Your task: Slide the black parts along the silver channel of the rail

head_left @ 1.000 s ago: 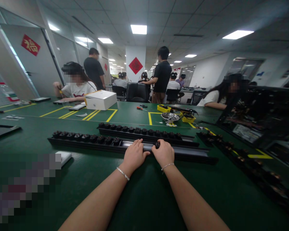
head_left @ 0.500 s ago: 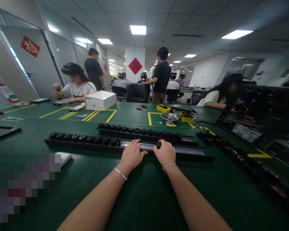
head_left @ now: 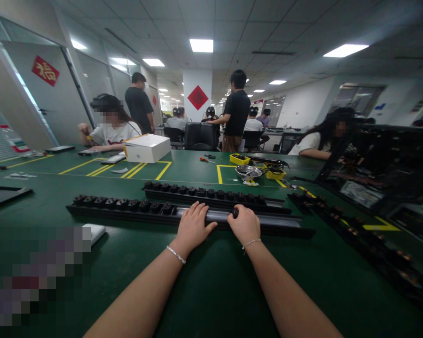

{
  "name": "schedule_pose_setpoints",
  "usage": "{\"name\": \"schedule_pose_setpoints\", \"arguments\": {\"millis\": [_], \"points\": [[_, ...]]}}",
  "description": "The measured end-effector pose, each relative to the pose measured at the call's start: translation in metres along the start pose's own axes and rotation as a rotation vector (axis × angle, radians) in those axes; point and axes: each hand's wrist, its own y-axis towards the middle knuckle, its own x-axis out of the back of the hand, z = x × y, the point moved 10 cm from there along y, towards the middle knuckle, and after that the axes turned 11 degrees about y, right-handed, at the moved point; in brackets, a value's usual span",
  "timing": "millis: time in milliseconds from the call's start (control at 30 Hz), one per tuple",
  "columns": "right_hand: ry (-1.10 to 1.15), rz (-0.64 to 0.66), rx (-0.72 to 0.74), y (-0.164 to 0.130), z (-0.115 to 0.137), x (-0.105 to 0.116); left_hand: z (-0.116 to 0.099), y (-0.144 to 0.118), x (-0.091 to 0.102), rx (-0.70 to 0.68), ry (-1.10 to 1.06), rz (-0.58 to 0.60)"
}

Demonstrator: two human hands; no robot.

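Observation:
Across the green table lies a long black channel (head_left: 102,213), like a power strip housing, with a row of black socket modules (head_left: 134,205) in its left part. Its right part shows a bare, shiny inner strip (head_left: 278,220). My left hand (head_left: 193,225) rests over the middle of the channel, fingers stretched out and thumb apart. Just to its right, my right hand (head_left: 245,223) is closed around a small black module (head_left: 235,212) above the shiny strip; its underside is hidden. Behind lies a second channel (head_left: 215,196) with a similar row of modules.
Further black strips with parts (head_left: 366,239) run along the right side, near a large dark panel (head_left: 366,164). Beyond stand a metal bowl (head_left: 248,172), yellow trays (head_left: 239,158), a screwdriver (head_left: 206,160) and a white box (head_left: 148,149). Two people sit across the table.
My right hand has shifted slightly right along the channel with the small black module in its fingers. The left hand stays nearly where it was.

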Motion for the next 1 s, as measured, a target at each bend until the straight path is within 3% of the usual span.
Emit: {"name": "schedule_pose_setpoints", "arguments": {"millis": [567, 1000], "points": [[0.0, 0.036, -0.028, 0.001, -0.006, 0.0, 0.001, 0.0, -0.003, 0.013, 0.062, 0.047], [0.004, -0.009, -0.025, 0.003, -0.013, 0.004, 0.001, 0.0, -0.003, 0.012, 0.058, 0.057]]}}
